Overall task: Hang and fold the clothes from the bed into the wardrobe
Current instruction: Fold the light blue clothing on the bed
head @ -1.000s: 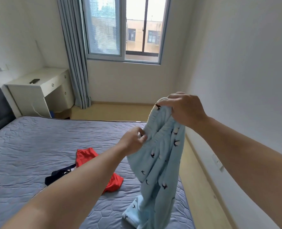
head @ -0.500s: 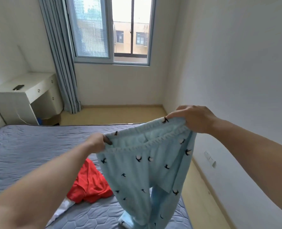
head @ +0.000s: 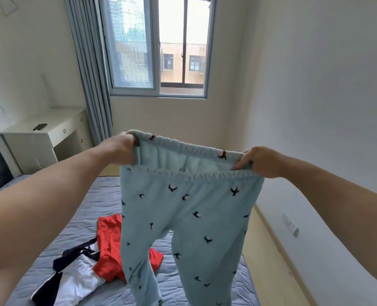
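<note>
Light blue fleece trousers (head: 187,217) with small dark bird prints hang in front of me, stretched wide at the elastic waistband. My left hand (head: 120,149) grips the waistband's left end, and my right hand (head: 260,162) pinches its right end. Both legs dangle over the grey quilted bed (head: 101,195). On the bed behind the trousers lie a red garment (head: 110,246) and a white garment with navy trim (head: 72,274). No wardrobe is in view.
A white desk (head: 48,133) with a dark phone (head: 40,127) on it stands at the left by the blue-grey curtain (head: 90,74). A window (head: 156,47) faces me. A strip of wooden floor (head: 269,261) runs between bed and right wall.
My hands have drawn apart and risen, spreading the bunched waistband out flat. The trousers now hang full width with both legs separate.
</note>
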Available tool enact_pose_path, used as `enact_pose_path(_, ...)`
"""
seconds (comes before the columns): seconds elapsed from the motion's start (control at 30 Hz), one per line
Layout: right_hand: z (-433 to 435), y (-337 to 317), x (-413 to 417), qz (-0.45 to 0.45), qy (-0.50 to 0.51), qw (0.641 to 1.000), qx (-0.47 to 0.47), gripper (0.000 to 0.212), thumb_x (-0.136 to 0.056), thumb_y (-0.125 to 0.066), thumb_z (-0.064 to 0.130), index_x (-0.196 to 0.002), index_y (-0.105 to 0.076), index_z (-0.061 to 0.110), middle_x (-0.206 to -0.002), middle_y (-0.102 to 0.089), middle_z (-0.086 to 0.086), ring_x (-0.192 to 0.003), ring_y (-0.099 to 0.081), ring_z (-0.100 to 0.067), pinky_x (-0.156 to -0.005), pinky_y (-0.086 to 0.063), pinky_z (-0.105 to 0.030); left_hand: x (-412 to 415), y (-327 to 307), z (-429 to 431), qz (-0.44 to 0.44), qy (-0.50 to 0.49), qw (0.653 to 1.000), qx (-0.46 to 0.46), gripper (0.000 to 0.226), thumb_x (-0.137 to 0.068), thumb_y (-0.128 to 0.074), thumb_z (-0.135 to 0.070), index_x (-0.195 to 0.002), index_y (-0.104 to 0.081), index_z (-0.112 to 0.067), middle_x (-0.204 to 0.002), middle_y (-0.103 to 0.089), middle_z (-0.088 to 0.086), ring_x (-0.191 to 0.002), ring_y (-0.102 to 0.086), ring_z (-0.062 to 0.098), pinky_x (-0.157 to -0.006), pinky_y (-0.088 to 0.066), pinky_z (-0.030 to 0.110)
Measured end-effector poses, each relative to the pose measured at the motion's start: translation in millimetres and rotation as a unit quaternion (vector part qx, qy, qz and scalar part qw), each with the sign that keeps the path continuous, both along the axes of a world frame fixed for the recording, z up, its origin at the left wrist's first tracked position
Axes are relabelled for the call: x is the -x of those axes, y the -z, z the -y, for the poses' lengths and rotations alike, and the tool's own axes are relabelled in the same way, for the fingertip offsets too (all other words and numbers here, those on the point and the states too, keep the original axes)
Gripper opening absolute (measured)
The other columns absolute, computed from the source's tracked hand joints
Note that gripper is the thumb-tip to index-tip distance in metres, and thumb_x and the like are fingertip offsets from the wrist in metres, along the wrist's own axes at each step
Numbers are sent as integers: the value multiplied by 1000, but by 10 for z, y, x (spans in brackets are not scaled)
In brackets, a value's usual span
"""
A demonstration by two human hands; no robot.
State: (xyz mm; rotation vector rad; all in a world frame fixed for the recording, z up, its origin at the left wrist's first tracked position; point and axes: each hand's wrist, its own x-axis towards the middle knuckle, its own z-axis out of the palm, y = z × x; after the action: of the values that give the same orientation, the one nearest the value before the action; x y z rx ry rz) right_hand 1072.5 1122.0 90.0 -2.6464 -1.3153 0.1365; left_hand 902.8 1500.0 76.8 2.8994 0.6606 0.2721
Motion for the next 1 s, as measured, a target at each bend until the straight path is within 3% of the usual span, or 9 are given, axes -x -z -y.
enact_pose_path(0.07,-39,3,10,67,52,995,58,62,-91,-39,-1,-110,-75,45,-123,-65,8,-98,-57,-16,-84,-49,-28,103,-4,-40,-88,20,995,-35,47,-74,-57,-11,-116,-64,-30,-114,-61,-5,-96,-65,19,-81,-59,33)
enact_pose_path(0.2,-27,-40,-63,109,177,978,32,59,-81,-46,17,-126,-63,51,-132,-57,8,-110,-59,-20,-85,-53,-35,256,-220,-128,-1,42,993,-114,51,-77,-53,-5,-89,-67,-53,-111,-63,-15,-100,-64,17,-86,-58,38)
enact_pose_path(0.37,-90,-246,-140,12,206,975,86,66,-76,-56,17,-136,-56,45,-103,-59,9,-86,-65,-17,-62,-54,-28,314,-296,-211,-1,34,998,-47,43,-82,-64,-4,-68,-76,-43,-86,-72,-13,-75,-67,12,-63,-59,27)
enact_pose_path(0.47,-114,-318,-152,90,238,967,28,50,-80,-50,18,-121,-68,41,-114,-67,5,-96,-65,-20,-81,-57,-35,340,-306,-282,84,-2,996,-26,51,-76,-55,6,-60,-77,-37,-65,-71,-10,-54,-65,12,-49,-53,23)
enact_pose_path(0.57,-157,-326,-159,77,254,964,27,33,-84,-50,15,-106,-72,24,-98,-70,-3,-79,-69,-24,-77,-62,-40,348,-286,-193,69,-25,997,-27,44,-77,-54,2,-61,-76,-33,-67,-71,-8,-57,-66,15,-52,-59,31)
enact_pose_path(0.67,-168,-330,-219,65,262,960,-73,29,-84,-50,8,-94,-76,17,-91,-70,-9,-71,-70,-28,-75,-63,-43,341,-350,-161,170,-74,983,9,38,-73,-53,4,-72,-81,-22,-63,-70,-3,-53,-64,14,-53,-54,23)
enact_pose_path(0.8,-223,-386,-303,140,292,926,-193,31,-86,-51,6,-106,-73,11,-102,-69,-17,-88,-68,-37,-84,-58,-43,306,-540,-121,229,-82,970,22,23,-84,-61,-2,-86,-79,-16,-74,-71,5,-59,-65,17,-62,-57,28)
enact_pose_path(0.9,-357,-434,-273,131,315,911,-230,42,-81,-57,17,-122,-63,8,-120,-58,-16,-105,-62,-39,-87,-50,-41,225,-619,4,272,-88,958,0,14,-86,-64,-14,-90,-78,-15,-65,-65,-1,-56,-61,15,-57,-51,26)
enact_pose_path(1.0,-509,-458,-202,102,356,911,-181,82,-76,-67,35,-144,-34,4,-130,-42,-14,-113,-56,-39,-79,-42,-41,121,-635,146,288,-104,951,-42,12,-81,-66,-22,-83,-75,-13,-58,-57,-6,-53,-52,8,-48,-38,19)
